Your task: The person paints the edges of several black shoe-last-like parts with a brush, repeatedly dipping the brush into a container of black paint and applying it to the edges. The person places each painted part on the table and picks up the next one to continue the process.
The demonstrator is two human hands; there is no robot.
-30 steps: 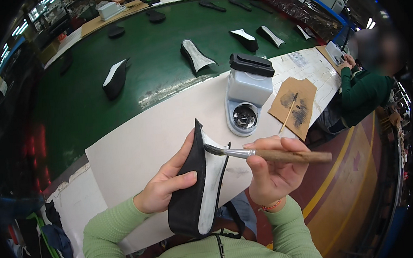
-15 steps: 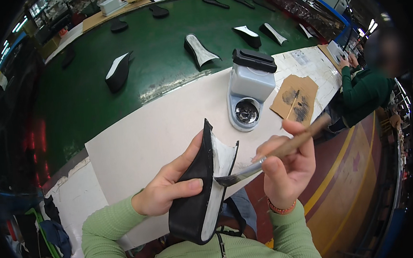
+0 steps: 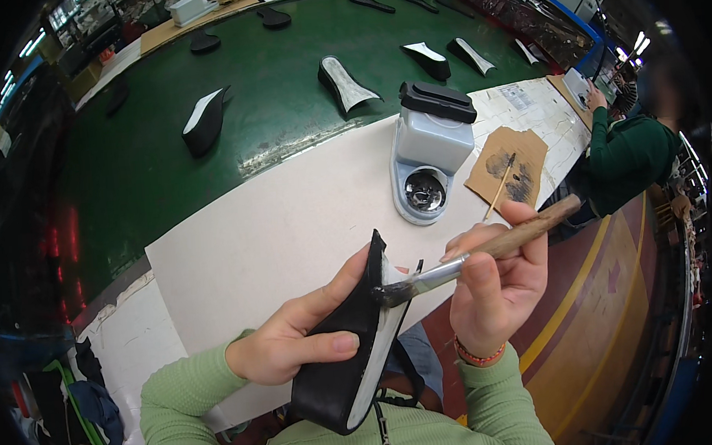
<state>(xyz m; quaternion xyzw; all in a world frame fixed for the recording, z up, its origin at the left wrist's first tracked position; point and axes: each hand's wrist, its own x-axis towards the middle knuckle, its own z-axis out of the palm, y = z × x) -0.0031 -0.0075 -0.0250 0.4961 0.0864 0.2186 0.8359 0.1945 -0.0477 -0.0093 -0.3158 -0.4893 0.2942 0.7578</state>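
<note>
My left hand point(image 3: 296, 336) grips a black wedge shoe sole point(image 3: 340, 360) by its side, with the thumb laid across the black wall. The sole is tilted, and its whitish inner face is turned to the right. In my right hand point(image 3: 499, 291) is a brush point(image 3: 520, 235) with a wooden handle and a metal collar, held between thumb and fingers. Its dark bristles touch the sole's upper edge, at the border of the white face. Beyond my hands stands a pale container point(image 3: 434, 140) with a black lid and a round cup point(image 3: 425, 191) of dark liquid at its front.
A stained piece of cardboard point(image 3: 509, 164) with a thin stick point(image 3: 500, 183) on it lies right of the container. Several wedge soles point(image 3: 203, 124) rest on the green surface point(image 3: 274, 89) beyond the white tabletop point(image 3: 227, 247). At the right, a person in a dark green sleeve point(image 3: 633, 152) works nearby.
The brush tip has moved up along the sole's edge, and its handle has swung slightly. The sole's upper end has shifted down and a little right in my left hand.
</note>
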